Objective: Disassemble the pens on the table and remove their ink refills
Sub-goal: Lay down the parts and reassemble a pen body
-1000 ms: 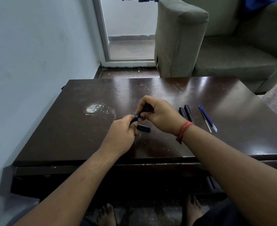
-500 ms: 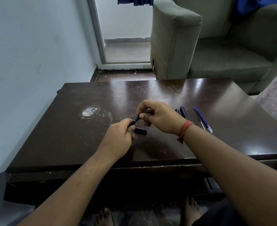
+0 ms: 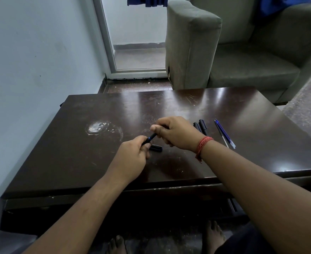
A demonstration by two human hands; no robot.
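Observation:
Above the middle of the dark wooden table [image 3: 242, 114], both my hands grip one dark pen [image 3: 149, 138] with a blue section showing between them. My left hand [image 3: 132, 156] holds its lower end, my right hand [image 3: 176, 132] its upper end. A short black pen cap [image 3: 156, 148] lies on the table just under my hands. Two black pens [image 3: 200, 127] lie side by side to the right of my right hand. Further right lie two blue ink refills [image 3: 224, 133] with clear tips.
A white scuffed patch [image 3: 98, 127] marks the table at left. A pale wall runs along the left side. A grey armchair [image 3: 242, 44] stands beyond the far edge, next to a glass door [image 3: 132, 33]. My bare feet show under the table.
My two hands have drawn slightly apart along the pen, so more of its dark and blue shaft shows between them. The parts lying on the table have not moved.

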